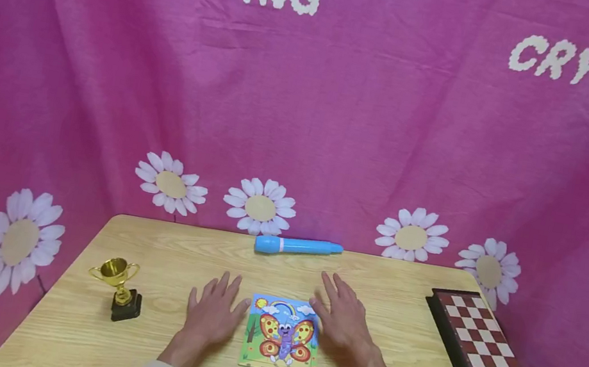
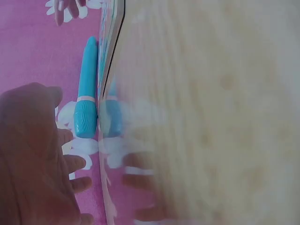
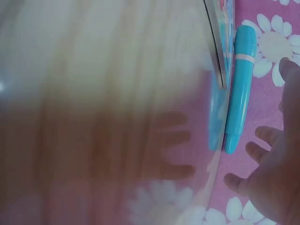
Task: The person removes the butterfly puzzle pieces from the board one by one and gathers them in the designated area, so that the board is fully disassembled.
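A square butterfly picture puzzle (image 1: 280,356) lies flat on the wooden table between the two hands. My left hand (image 1: 214,314) is spread palm down at its left side, the thumb tip right by the puzzle's upper left edge. On the other side my right hand (image 1: 346,322) is spread too, its thumb close to the upper right corner. Neither hand holds anything. In the left wrist view the left hand (image 2: 35,154) shows straight, parted fingers. The right wrist view has the right hand (image 3: 276,164) with its fingers extended, and the puzzle's thin edge (image 3: 218,47) in front of it.
A blue toy microphone (image 1: 298,247) lies at the table's back edge. A small gold trophy cup (image 1: 123,293) on a black base stands at the left. Along the right side rests a red-and-white checkered board (image 1: 488,352). Pink flowered cloth (image 1: 340,120) hangs behind the table.
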Demonstrator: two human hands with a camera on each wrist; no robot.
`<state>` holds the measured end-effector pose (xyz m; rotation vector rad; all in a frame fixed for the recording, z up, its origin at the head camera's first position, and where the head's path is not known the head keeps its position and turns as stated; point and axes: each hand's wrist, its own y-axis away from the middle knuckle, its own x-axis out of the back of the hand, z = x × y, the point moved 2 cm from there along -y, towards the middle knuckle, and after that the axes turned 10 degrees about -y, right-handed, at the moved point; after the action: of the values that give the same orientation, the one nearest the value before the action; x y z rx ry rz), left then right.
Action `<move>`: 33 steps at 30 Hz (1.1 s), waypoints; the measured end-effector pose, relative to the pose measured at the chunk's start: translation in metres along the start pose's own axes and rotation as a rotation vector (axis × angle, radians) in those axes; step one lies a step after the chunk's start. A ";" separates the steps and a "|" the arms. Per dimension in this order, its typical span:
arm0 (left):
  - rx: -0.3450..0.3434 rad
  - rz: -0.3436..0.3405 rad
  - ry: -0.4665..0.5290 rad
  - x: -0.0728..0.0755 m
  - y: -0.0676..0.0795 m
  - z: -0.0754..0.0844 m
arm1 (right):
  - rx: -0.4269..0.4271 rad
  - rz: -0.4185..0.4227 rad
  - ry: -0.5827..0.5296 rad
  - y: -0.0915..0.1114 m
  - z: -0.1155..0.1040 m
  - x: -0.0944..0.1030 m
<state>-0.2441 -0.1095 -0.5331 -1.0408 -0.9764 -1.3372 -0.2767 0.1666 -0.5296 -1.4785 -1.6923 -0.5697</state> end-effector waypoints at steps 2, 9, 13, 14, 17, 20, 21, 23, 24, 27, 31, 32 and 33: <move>-0.016 -0.018 0.008 -0.003 0.002 0.001 | 0.003 -0.024 -0.014 0.001 -0.001 -0.003; -0.061 -0.041 0.040 -0.007 0.008 0.006 | 0.026 -0.101 -0.063 0.003 -0.007 -0.010; -0.089 -0.063 0.045 -0.007 0.012 0.010 | 0.042 -0.130 -0.069 0.004 -0.010 -0.014; -0.098 -0.069 0.051 -0.007 0.013 0.010 | 0.044 -0.141 -0.065 0.004 -0.011 -0.015; -0.116 -0.095 0.057 -0.006 0.015 0.013 | 0.072 -0.167 -0.050 0.004 -0.016 -0.019; -0.130 -0.121 0.051 -0.006 0.016 0.015 | 0.114 -0.186 -0.036 0.002 -0.022 -0.021; -0.135 -0.130 0.045 -0.006 0.016 0.015 | 0.126 -0.191 -0.026 0.002 -0.024 -0.022; -0.144 -0.143 0.030 -0.007 0.017 0.015 | 0.141 -0.194 -0.001 0.001 -0.028 -0.022; -0.152 -0.141 0.023 -0.007 0.017 0.015 | 0.145 -0.193 0.009 0.000 -0.029 -0.023; -0.172 -0.140 0.002 -0.007 0.019 0.015 | 0.157 -0.197 0.028 -0.001 -0.032 -0.024; -0.184 -0.148 -0.023 -0.007 0.021 0.015 | 0.185 -0.209 0.029 -0.003 -0.036 -0.029; -0.185 -0.149 -0.027 -0.007 0.021 0.015 | 0.192 -0.209 0.029 -0.004 -0.038 -0.030; -0.183 -0.153 -0.032 -0.007 0.022 0.014 | 0.199 -0.211 0.029 -0.004 -0.040 -0.031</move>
<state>-0.2221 -0.0944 -0.5365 -1.1464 -0.9879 -1.5631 -0.2702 0.1163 -0.5307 -1.1551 -1.8377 -0.5147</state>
